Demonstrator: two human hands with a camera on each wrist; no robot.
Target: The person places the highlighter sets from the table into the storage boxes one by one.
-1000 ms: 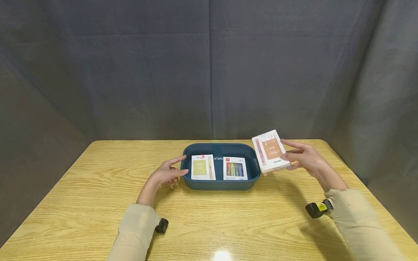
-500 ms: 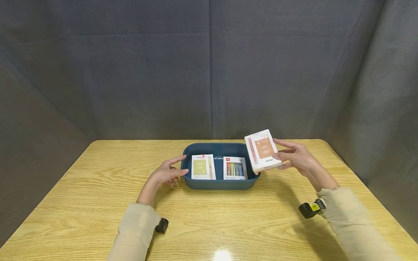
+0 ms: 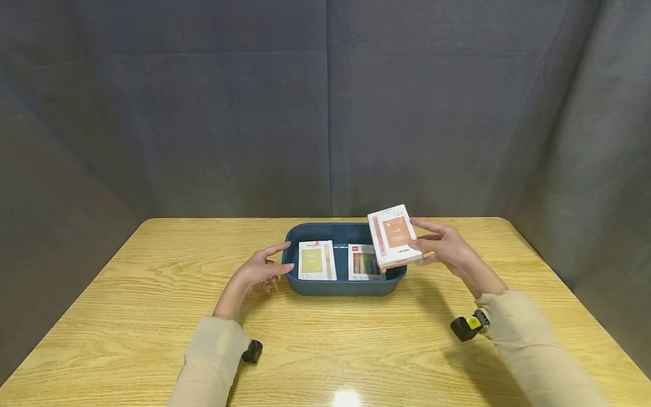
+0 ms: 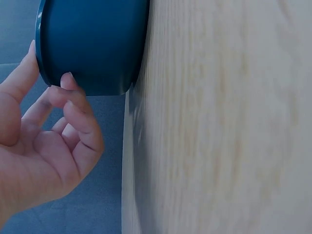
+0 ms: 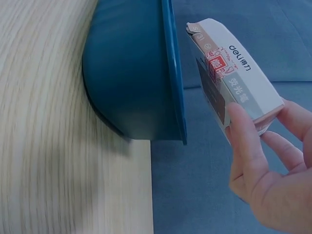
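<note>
A dark blue rectangular bin (image 3: 341, 289) with a middle divider stands on the table. At its left end my left hand (image 3: 257, 269) holds the rim, thumb and index finger apart on it; in the left wrist view another bent finger lies near the outer wall (image 4: 97, 53). My right hand (image 3: 447, 247) pinches a white highlighter box (image 3: 394, 234) with an orange panel by its right edge. The box is tilted above the bin's right compartment. Below it, partly covered, lies a white pack of coloured sticks (image 3: 362, 264). A similar white box with a yellow-green panel (image 3: 312, 261) lies in the left compartment.
The wooden table (image 3: 325, 345) reaches back to a dark grey curtain (image 3: 229, 135), which also hangs along both sides. Each forearm carries a black wrist camera, the left one (image 3: 252, 351) low over the table and the right one (image 3: 465, 328) likewise.
The right hand has carried the highlighter box leftward, from beside the bin's right end to over the right compartment, and it now covers part of the pack there. The left hand stays put.
</note>
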